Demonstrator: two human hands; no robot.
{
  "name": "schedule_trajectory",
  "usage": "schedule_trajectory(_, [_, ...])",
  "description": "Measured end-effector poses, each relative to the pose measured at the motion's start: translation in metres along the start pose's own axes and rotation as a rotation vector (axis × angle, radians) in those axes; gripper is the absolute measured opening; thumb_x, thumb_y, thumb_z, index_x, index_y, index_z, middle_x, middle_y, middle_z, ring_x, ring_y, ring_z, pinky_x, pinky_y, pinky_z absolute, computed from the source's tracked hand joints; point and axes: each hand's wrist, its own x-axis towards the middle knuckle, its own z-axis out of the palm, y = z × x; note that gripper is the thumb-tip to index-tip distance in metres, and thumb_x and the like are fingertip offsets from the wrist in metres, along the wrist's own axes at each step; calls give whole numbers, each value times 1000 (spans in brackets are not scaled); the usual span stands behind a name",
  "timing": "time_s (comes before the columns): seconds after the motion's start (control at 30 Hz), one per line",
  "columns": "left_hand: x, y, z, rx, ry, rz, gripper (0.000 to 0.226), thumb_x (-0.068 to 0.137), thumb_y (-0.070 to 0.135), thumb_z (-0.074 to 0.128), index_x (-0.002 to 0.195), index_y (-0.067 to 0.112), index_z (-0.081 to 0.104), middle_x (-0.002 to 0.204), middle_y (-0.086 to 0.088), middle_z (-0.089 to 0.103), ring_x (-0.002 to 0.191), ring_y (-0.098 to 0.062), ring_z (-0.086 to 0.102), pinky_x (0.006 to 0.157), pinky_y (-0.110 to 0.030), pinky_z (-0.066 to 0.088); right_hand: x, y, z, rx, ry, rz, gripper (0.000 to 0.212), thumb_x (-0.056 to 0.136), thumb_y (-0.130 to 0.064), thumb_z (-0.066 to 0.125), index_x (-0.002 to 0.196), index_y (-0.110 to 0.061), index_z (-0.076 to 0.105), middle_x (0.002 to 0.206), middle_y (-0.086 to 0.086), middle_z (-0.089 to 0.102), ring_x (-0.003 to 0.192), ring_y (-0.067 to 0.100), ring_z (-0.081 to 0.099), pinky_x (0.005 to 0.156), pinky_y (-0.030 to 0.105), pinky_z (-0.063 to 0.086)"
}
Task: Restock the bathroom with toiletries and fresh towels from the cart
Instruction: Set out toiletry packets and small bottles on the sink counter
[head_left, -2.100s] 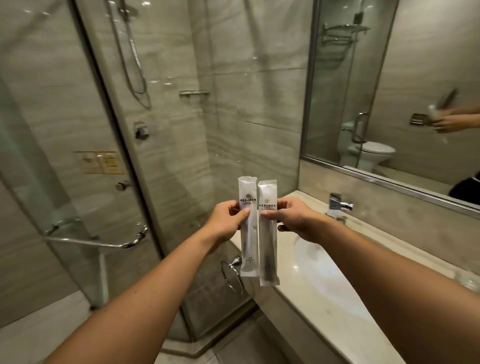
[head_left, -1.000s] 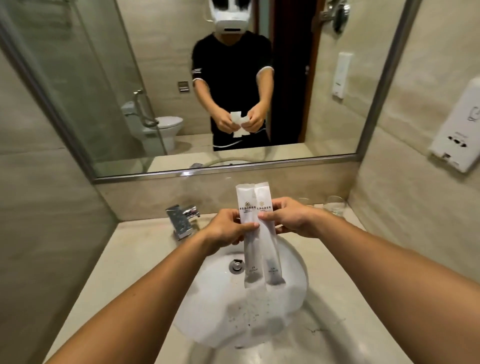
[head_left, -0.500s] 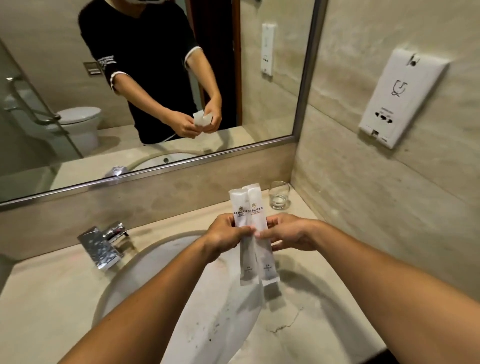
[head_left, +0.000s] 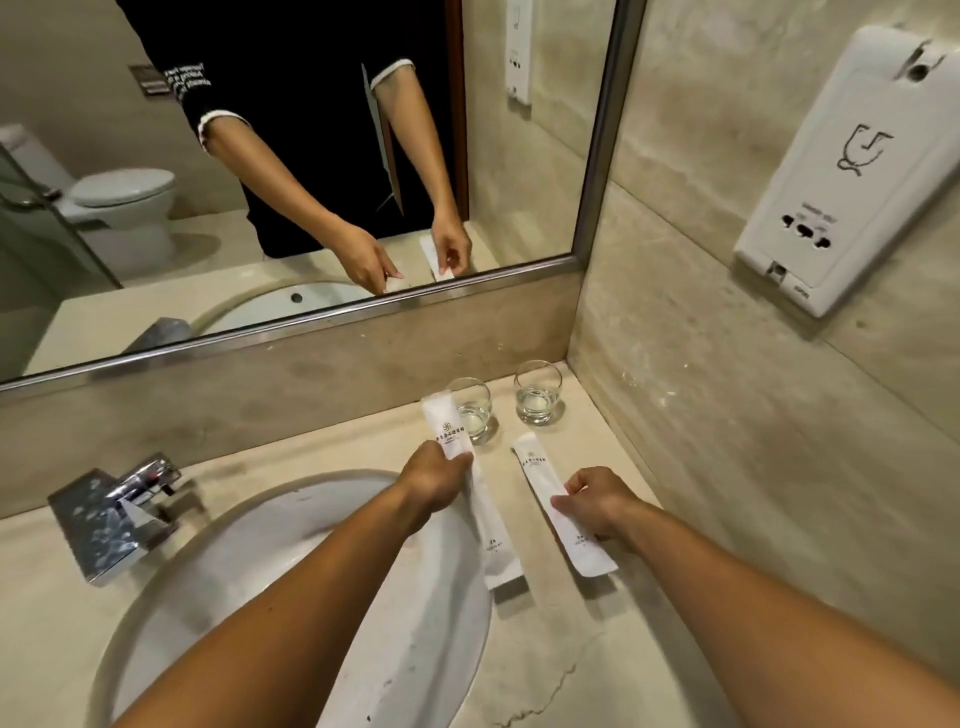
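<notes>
Two long white toiletry sachets with small printed logos are over the beige stone counter (head_left: 540, 649), right of the basin. My left hand (head_left: 434, 480) grips the left sachet (head_left: 491, 535) near its upper third; its lower end hangs just above the counter at the basin's edge. My right hand (head_left: 597, 501) pinches the middle of the right sachet (head_left: 545, 486), which lies low and slanted on or just above the counter. The sachets are a hand's width apart.
Two small clear glasses (head_left: 475, 410) (head_left: 537, 392) stand in the back right corner. A chrome tap (head_left: 111, 512) sits left of the white basin (head_left: 291, 587). A mirror (head_left: 291, 156) spans the back wall. A white wall unit (head_left: 852, 166) hangs on the right.
The view swung from the shower to the vanity's right end. The two sachets, held together upright before, have been drawn apart and lowered toward the counter.
</notes>
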Motion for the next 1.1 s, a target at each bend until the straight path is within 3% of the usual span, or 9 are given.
schedule_trajectory(0.1, [9, -2, -3, -8, 14, 10, 33, 104, 22, 45, 118, -3, 63, 114, -22, 66, 95, -36, 66, 67, -36, 46, 23, -5, 14, -20, 75, -39, 16, 89, -21, 68, 78, -18, 56, 87, 4, 64, 79, 24, 63, 70, 28, 52])
schedule_trajectory(0.2, [16, -3, -3, -64, 12, 17, 28, 105, 22, 43, 110, 6, 64, 74, 2, 61, 60, -9, 49, 52, -24, 36, 46, -16, 27, 7, 127, -88, 12, 90, -20, 68, 99, -17, 61, 104, 6, 66, 100, 28, 65, 88, 35, 54])
schedule_trajectory(0.37, [28, -4, 0, -117, 13, 24, 20, 102, 21, 50, 110, 13, 67, 72, 11, 58, 52, 1, 49, 47, -13, 37, 60, -19, 31, -205, 280, -313, 51, 87, -27, 71, 132, -17, 49, 127, 5, 54, 116, 25, 54, 96, 31, 44])
schedule_trajectory(0.47, [29, -1, 3, -156, 3, 21, 19, 101, 18, 53, 108, 10, 69, 74, 8, 61, 43, 5, 50, 44, -10, 37, 55, 3, 39, -623, 291, -581, 43, 92, -33, 63, 130, -25, 45, 122, 1, 43, 112, 24, 48, 87, 33, 45])
schedule_trajectory(0.67, [30, 6, 14, -178, -48, 2, 20, 101, 18, 54, 105, 6, 69, 66, 2, 56, 50, -9, 43, 50, -21, 36, 54, -2, 37, -726, 225, -643, 29, 97, -28, 52, 126, -23, 51, 120, 4, 43, 110, 25, 46, 87, 35, 43])
schedule_trajectory(0.77, [30, 13, 24, -213, -89, 9, 19, 101, 17, 54, 101, 5, 68, 63, -1, 53, 48, -9, 40, 48, -22, 35, 45, -6, 25, -466, 349, -689, 21, 97, -38, 53, 105, -22, 64, 105, -1, 54, 94, 19, 53, 81, 33, 45])
schedule_trajectory(0.87, [29, 20, 40, -224, -119, 36, 18, 102, 15, 53, 98, 3, 67, 61, -1, 53, 47, -9, 42, 47, -21, 36, 28, -12, 10, 301, -137, -347, 37, 98, -47, 52, 80, -20, 70, 74, -5, 68, 64, 11, 64, 57, 25, 46])
schedule_trajectory(0.93, [27, 27, 53, -233, -122, 53, 17, 101, 13, 54, 96, 1, 65, 60, -2, 54, 47, -10, 44, 47, -22, 38, 22, -4, 3, 393, -390, -249, 23, 98, -37, 59, 85, -23, 73, 75, -3, 73, 67, 12, 70, 61, 26, 53])
schedule_trajectory(1.1, [26, 39, 81, -131, -179, 138, 20, 102, 22, 53, 87, 12, 61, 84, -5, 66, 60, -12, 58, 54, -21, 45, 26, 31, -9, 438, 39, -240, 12, 98, -21, 59, 93, -18, 69, 78, 4, 72, 66, 19, 67, 70, 39, 54])
